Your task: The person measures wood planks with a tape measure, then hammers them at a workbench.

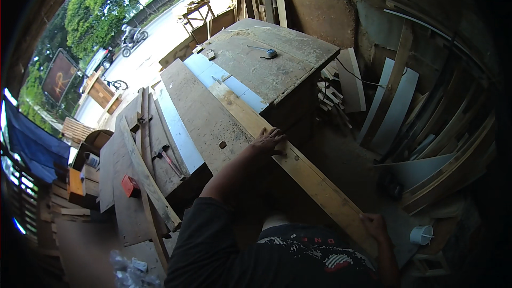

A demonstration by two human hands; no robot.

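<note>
A long wooden plank (314, 181) runs slantwise from the workbench top down toward my right side, its near part sticking out past the bench. My left hand (268, 142) lies across it near the bench edge, fingers curled over the far side. Farther down, my right hand (375, 226) grips the plank's edge close to its near end, with part of the fingers hidden. A tape measure (271, 53) rests on the far bench (314, 56). To the left of my arm, a hammer (169, 159) with a reddish handle lies on a brown board.
Long wood strips (146, 170) and a red box (129, 185) lie at the left. Boards and offcuts (392, 85) lean against the right wall. A white bucket (421, 234) stands on the floor at the lower right. Outside, a motorcycle (134, 40) is on the road.
</note>
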